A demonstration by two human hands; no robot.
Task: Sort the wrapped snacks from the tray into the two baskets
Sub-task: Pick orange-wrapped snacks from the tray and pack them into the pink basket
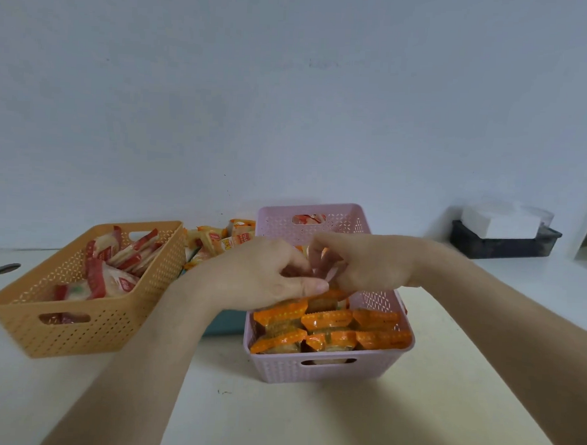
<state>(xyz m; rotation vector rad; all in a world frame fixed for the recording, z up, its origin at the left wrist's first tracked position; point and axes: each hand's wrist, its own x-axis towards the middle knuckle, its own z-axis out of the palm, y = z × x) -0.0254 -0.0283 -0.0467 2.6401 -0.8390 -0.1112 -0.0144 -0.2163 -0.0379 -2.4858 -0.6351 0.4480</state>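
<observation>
The left hand (258,275) covers most of the teal tray (226,325) left of the pink basket (328,374); curled fingers hide what it and the right hand (368,263) hold.

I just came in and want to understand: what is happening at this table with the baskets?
A person is sorting wrapped snacks. The left hand and right hand meet over the pink basket and together pinch an orange snack pack, mostly hidden by the fingers. That basket already holds rows of orange-wrapped snacks. The orange basket on the left holds red-wrapped snacks. Unsorted snacks wait on the tray behind.
</observation>
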